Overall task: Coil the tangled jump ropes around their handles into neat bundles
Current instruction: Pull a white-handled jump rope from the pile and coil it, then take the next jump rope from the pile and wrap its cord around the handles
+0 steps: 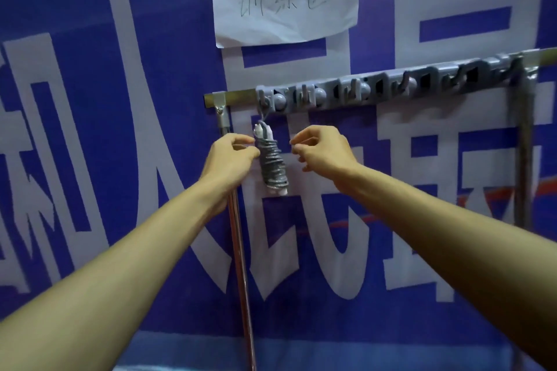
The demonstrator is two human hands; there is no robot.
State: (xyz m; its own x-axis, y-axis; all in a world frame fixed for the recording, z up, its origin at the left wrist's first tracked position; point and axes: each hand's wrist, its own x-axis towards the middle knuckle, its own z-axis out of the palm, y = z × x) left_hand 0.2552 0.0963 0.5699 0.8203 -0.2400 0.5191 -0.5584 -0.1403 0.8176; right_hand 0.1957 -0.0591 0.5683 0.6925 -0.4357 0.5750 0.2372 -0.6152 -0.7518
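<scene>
The grey jump rope wound tight round its white handles (272, 159) hangs by a loop from the first hook (265, 103) of the long grey plastic hook rail (376, 84), which keeps it tidy. The left hand (229, 156) has curled fingers (251, 153) touching its side, maybe to stop it swinging. I cannot tell if they pinch it. The right hand (322, 150) is just beside it, fingers curled, holding nothing.
</scene>
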